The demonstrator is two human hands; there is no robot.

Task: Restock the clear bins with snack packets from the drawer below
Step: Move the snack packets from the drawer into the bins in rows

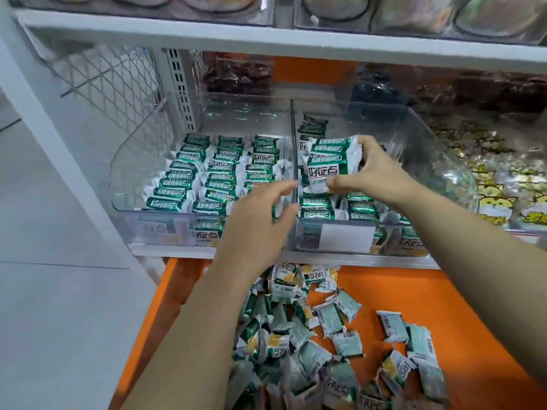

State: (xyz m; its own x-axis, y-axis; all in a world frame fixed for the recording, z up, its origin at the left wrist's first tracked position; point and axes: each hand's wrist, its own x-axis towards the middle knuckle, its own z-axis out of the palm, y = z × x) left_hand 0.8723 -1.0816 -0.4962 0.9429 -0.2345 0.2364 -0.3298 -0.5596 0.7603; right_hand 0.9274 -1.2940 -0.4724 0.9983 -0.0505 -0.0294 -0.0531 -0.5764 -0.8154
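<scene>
fingers [373, 147] of the right hand [377, 171] pinch a stack of green-and-white foil snack packets [330, 161] over the right clear plastic bin [420, 134]; the left hand [256, 216] is beside it, fingers relaxed, empty.

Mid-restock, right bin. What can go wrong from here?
1. The right hand pinches a stack of packets between thumb and fingers above the right bin; middle packets might slip and land crooked.
2. The open left hand is close to the tidy rows in the left bin and might knock them.
3. A dropped packet could fall into the drawer.
</scene>
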